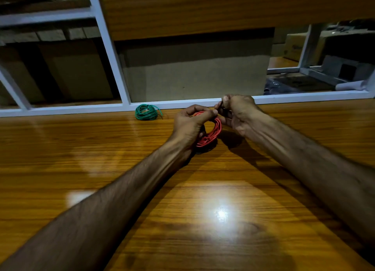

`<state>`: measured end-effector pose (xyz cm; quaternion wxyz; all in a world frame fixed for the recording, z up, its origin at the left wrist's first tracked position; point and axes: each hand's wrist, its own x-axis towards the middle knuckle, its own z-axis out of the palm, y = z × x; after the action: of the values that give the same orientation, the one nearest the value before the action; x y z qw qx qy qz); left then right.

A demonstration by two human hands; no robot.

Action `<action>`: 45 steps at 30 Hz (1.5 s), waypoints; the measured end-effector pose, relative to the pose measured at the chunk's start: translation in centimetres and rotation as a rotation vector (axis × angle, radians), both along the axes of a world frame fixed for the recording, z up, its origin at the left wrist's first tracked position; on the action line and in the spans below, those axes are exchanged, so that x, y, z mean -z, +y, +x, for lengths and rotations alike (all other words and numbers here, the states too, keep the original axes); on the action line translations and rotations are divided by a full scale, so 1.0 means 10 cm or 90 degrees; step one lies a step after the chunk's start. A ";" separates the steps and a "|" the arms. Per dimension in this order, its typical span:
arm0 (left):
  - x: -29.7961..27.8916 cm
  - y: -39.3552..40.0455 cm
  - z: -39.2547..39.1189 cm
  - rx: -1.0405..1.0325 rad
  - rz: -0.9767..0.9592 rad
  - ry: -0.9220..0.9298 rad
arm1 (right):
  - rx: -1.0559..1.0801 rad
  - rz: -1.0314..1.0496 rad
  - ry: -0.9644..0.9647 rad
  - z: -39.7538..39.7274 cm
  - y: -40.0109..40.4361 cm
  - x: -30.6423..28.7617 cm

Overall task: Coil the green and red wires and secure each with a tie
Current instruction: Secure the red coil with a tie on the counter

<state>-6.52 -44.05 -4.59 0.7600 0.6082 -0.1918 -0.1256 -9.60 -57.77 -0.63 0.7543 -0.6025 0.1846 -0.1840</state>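
red wire (211,135) sat coiled over the table (101,148), gripped by my left hand (188,126); right hand (235,112) pinched a dark tie (barely visible) at its top. springy, light, so i'd judged gripping across bunched loops best.

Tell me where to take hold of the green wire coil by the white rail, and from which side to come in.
Grip the green wire coil across its bundled ring on the near side, coming from above and the front. It lies flat on the wooden table close to the white rail, which probably blocks the far side. A loose end sticks out to its right, so pinch the bundle, not that tail.
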 end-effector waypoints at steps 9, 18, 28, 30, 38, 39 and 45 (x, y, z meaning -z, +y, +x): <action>0.03 0.07 0.08 0.029 -0.024 0.022 | -0.126 0.050 0.035 -0.02 -0.09 0.12; 0.10 0.09 0.18 0.032 -0.046 0.052 | -0.125 -0.132 0.083 -0.03 -0.11 0.20; 0.07 0.14 0.38 -0.074 -0.119 0.190 | -0.154 -0.395 0.030 -0.11 0.07 0.22; 0.06 0.16 0.40 -0.108 -0.129 0.210 | -0.212 -0.354 0.030 -0.13 0.10 0.23; 0.00 0.19 0.39 -0.161 -0.129 0.246 | -0.226 -0.314 -0.043 -0.12 0.26 0.31; 0.00 0.20 0.40 -0.159 -0.121 0.251 | -0.230 -0.298 -0.055 -0.11 0.28 0.32; -0.03 0.23 0.41 -0.190 -0.060 0.166 | -0.185 -0.282 -0.081 -0.09 0.34 0.35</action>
<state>-2.46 -41.76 -4.27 0.8161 0.5723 -0.0049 -0.0805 -10.52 -54.35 -4.15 0.6329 -0.7602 0.0038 -0.1468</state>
